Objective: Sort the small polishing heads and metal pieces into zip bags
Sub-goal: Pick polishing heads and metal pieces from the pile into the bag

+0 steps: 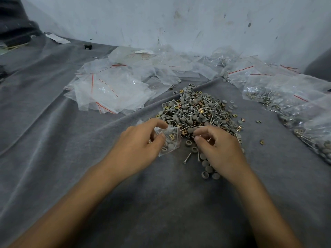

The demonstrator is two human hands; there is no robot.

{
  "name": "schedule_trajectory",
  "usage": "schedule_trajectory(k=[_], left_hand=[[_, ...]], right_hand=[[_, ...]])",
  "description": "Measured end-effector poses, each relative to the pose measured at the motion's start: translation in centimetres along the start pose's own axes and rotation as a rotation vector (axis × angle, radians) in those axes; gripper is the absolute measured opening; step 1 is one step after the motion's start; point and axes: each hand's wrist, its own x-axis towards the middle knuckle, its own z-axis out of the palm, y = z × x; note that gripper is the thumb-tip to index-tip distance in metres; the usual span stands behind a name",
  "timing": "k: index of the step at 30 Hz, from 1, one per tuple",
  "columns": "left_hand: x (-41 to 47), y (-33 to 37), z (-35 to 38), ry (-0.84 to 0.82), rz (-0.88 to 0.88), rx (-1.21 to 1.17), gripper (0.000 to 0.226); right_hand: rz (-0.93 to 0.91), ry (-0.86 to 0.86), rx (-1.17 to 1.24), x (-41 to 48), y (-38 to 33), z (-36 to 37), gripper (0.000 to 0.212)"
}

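Note:
A heap of small grey polishing heads, metal pins and brass square pieces (197,111) lies on the grey cloth ahead of me. My left hand (136,145) grips a small clear zip bag (170,140) at its mouth; the bag holds several grey heads and a brass piece. My right hand (218,147) sits at the near edge of the heap, thumb and fingers curled and pinching thin metal pins. A few loose grey heads (208,169) and pins (187,157) lie between and below my hands.
Empty clear zip bags with red seal lines (111,90) are piled at the left and back. Filled bags (286,97) line the right side. A grey cloth (53,140) covers the surface; a scuffed white wall (179,20) stands behind.

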Motion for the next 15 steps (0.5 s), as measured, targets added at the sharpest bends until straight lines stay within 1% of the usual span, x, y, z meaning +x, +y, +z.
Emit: schedule_trajectory(k=[2,7,15], left_hand=[[0.0,0.0,0.0,-0.003,-0.003,-0.002,0.023],[0.0,0.0,0.1,-0.008,-0.004,0.001,0.022],[-0.1,0.2,-0.1,-0.016,-0.006,0.004,0.025]], right_hand=[[-0.013,-0.057,-0.155,0.1,0.3,0.3,0.017],[0.001,-0.223,-0.340,0.2,-0.1,1.1,0.033],[0.007,-0.229,-0.327,0.3,-0.3,1.0,0.015]])
